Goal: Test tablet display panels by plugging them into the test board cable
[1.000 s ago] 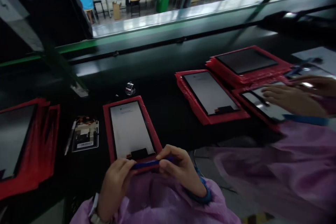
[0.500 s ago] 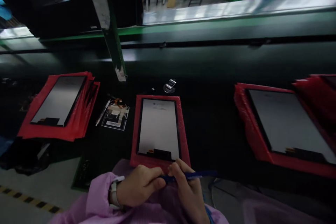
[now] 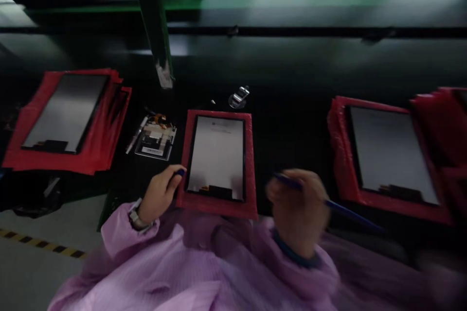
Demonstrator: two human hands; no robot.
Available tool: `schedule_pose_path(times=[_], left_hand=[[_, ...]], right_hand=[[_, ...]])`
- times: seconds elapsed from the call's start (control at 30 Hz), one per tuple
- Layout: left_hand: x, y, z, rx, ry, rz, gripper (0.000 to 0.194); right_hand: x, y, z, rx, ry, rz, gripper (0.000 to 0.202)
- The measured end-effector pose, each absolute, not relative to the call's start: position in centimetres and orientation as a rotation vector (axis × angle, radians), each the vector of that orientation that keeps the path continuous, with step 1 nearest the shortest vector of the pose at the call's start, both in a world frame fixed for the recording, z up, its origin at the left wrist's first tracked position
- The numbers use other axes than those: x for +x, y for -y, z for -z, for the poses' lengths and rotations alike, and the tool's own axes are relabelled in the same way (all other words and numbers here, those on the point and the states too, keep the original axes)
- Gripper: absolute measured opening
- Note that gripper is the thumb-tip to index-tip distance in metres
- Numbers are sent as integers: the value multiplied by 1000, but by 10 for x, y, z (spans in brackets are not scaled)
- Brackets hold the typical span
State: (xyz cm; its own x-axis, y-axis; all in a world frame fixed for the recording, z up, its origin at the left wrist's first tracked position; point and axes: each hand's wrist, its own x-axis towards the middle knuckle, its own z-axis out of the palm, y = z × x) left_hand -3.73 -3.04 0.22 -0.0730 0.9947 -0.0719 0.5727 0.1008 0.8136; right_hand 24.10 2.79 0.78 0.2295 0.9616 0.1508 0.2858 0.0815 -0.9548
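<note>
Slightly blurred by motion, my right hand [image 3: 301,209] grips a long blue pen [image 3: 352,215] to the right of the middle panel. My left hand [image 3: 158,195] is closed, with a small blue pen cap [image 3: 180,172] showing between thumb and forefinger, at the panel's lower left. Between the hands lies a flat display panel [image 3: 218,158] with a pale face and dark frame, a black strip along its near edge. Beneath it is a red bubble-wrap sheet [image 3: 219,205].
On the left, a display panel [image 3: 67,112] tops a stack of red sheets [image 3: 109,141]. A white pen [image 3: 136,135] lies beside a small circuit module [image 3: 156,140]. Behind the middle panel is a shiny metal clip [image 3: 239,97]. Another panel [image 3: 392,153] rests on red wrap at right. A green post [image 3: 155,24] rises behind.
My hands have moved apart, and the blue pen has come away from its cap. The cap stays in my left hand, the pen in my right. The camera view has tilted downward.
</note>
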Motion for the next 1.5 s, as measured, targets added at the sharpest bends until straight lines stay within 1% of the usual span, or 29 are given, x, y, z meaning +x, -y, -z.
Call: schedule_pose_path(times=[0.03,0.07,0.13,0.2,0.3,0.43,0.5,0.6,0.77,0.93,1.0,1.1,1.27,1.37,1.5], left_hand=[[-35,25,4,1591,-1767,-817,63],[-33,20,10,1630,-1796,-802,63],[-30,14,22,1700,-1828,-755,62],[-29,13,29,1776,-1834,-720,61],[-30,16,33,1891,-1823,-687,58],[-31,17,33,2028,-1808,-711,50],[-30,16,33,2078,-1801,-745,44],[-30,16,33,2114,-1796,-764,39],[-30,16,34,2099,-1813,-748,39],[-30,15,36,2135,-1813,-795,35],[-30,15,36,2167,-1818,-811,33],[-29,15,35,2218,-1821,-844,30],[-31,15,34,2277,-1831,-843,31],[-34,13,35,2291,-1848,-826,32],[-41,9,39,2300,-1885,-819,35]], right_hand=[[227,-29,-5,-1288,1162,-1014,34],[214,-31,-2,-1194,1106,-1140,26],[193,-37,6,-1119,1147,-1265,15],[180,-42,15,-1128,1240,-1325,11],[172,-43,29,-1160,1275,-1341,15],[173,-34,38,-1254,1415,-1164,35],[176,-29,38,-1302,1493,-1096,40],[180,-23,36,-1336,1550,-1077,41],[180,-23,37,-1299,1600,-1048,40],[177,-27,36,-1257,1615,-1010,40],[178,-28,36,-1228,1554,-1052,40],[181,-30,37,-1203,1297,-1217,41],[185,-33,43,-1131,933,-1380,42],[188,-37,46,-1031,897,-1483,34],[196,-49,40,-878,1088,-1558,34]])
